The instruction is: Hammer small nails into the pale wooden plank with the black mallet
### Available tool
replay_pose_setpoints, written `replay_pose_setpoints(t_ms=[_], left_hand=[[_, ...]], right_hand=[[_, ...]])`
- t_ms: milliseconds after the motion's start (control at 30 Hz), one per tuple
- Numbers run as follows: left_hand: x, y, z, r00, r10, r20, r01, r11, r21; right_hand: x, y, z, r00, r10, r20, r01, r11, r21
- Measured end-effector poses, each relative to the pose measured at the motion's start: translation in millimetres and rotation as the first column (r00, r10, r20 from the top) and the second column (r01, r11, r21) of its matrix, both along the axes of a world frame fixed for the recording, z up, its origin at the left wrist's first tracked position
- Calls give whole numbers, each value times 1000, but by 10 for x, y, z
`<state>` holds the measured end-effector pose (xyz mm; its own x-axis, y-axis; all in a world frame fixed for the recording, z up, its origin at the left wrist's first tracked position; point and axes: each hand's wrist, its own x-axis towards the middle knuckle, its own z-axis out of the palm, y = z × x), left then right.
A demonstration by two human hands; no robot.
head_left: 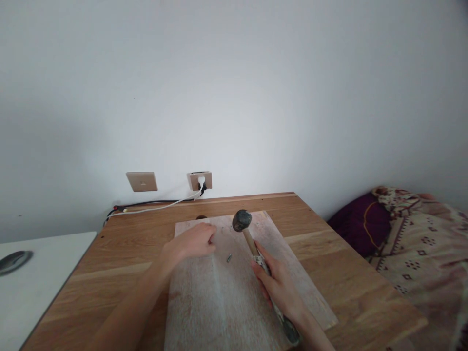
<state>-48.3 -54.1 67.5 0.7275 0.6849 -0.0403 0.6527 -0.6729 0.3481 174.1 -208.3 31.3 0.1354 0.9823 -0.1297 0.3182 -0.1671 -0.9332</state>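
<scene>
Grip of right hand [280, 285] wraps dark-headed wooden-handled hammer [242, 220], angled over pale worn wooden board [204, 302] on brown bench [347, 282]; left hand [192, 242] rests on board, fingers curled (grip state unclear), small metal nail [229, 257] between hands.

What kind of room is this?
Probably a bedroom at home: a bed with a purple pillow stands beside the wooden desk, and sockets are on the wall.

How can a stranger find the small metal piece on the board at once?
On the wooden table lies a pale board. Between the left hand and the right hand, which grips a hammer, lies the small metal piece. It is the only loose grey thing there.
</scene>
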Motion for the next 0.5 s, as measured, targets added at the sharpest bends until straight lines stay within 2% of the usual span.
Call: replay_pose_setpoints(t_ms=[167,367,500], left_hand=[[-188,184,-27,990,116,80,-111,992,-62],[-80,250,-216,946,84,312,-50,992,-118],[-20,256,-300,925,101,367,-70,993,-97]], right_hand=[[-27,-1,16,1000,1,-15,-1,1000,-28],[-39,-4,6,1000,6,0,-6,1000,-15],[-35,-8,-13,1000,-1,-16,0,999,-33]])
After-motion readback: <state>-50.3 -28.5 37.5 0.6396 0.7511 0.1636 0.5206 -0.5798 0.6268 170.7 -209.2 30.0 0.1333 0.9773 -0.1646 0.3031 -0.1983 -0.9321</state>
